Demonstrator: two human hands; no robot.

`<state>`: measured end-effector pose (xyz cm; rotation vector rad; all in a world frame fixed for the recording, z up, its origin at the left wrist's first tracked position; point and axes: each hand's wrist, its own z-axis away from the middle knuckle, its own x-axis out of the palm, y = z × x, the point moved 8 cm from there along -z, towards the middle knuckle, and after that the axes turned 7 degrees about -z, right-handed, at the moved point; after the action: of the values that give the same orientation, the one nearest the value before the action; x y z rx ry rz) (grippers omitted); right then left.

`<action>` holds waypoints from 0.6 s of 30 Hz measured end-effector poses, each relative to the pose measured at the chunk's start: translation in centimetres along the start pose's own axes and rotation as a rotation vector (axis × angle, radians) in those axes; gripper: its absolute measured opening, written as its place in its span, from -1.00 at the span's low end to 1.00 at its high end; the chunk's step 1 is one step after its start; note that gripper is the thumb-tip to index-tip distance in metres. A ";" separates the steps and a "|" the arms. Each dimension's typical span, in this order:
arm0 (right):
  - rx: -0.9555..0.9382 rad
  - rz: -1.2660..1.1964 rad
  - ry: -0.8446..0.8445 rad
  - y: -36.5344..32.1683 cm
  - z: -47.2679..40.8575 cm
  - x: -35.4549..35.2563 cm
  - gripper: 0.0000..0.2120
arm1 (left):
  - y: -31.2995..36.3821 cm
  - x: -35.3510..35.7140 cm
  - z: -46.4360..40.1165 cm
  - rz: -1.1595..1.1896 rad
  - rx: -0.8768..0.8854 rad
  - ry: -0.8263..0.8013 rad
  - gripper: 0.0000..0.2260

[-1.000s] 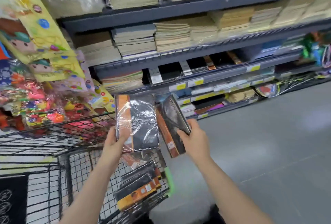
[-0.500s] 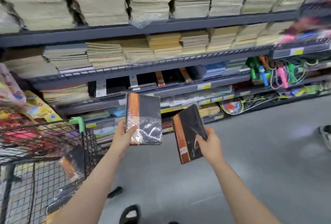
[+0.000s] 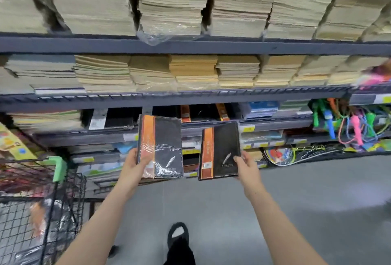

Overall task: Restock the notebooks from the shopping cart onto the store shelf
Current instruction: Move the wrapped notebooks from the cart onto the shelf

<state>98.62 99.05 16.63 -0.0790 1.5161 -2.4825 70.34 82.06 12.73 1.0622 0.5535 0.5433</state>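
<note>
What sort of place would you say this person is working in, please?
Most likely a stationery aisle of a shop: tiered shelves stacked with paper pads, yellow price tags along their edges, and a wire shopping cart alongside.

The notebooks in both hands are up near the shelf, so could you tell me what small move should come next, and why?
Probably lift the right hand and slide its notebook onto the matching black-and-orange notebooks on the shelf just above; the left hand holds its wrapped notebook pack beside it.

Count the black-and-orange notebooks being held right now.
2: one notebook in the left hand, another notebook in the right hand. The left may be a wrapped pack hiding more.
</note>
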 end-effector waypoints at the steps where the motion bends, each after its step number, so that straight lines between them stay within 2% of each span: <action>1: 0.024 -0.013 0.004 0.2 -1.6 0.3 -0.59 | -0.3 0.1 -0.7 0.015 -0.004 0.013 -0.84; 5: 0.071 -0.041 -0.034 1.2 -6.9 2.6 -0.60 | -2.0 0.5 -3.2 0.079 -0.056 0.032 -0.78; 9: 0.029 -0.108 -0.084 1.8 -11.7 5.5 -0.73 | -2.9 1.0 -5.7 0.184 -0.008 0.120 -0.84; 14: -0.168 -0.154 -0.186 -0.1 -16.6 9.6 -0.72 | -2.5 1.4 -9.0 0.261 0.148 0.188 -0.88; 17: -0.274 -0.160 -0.252 -1.4 -19.1 11.8 -0.65 | -2.3 1.7 -11.2 0.287 0.223 0.191 -0.67; 18: -0.293 -0.163 -0.267 -1.7 -19.7 12.4 -0.64 | -2.0 1.8 -11.9 0.303 0.263 0.196 -0.70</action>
<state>83.04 114.23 8.09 -0.5807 1.7974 -2.2305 64.14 90.20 6.16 1.3631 0.6531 0.8640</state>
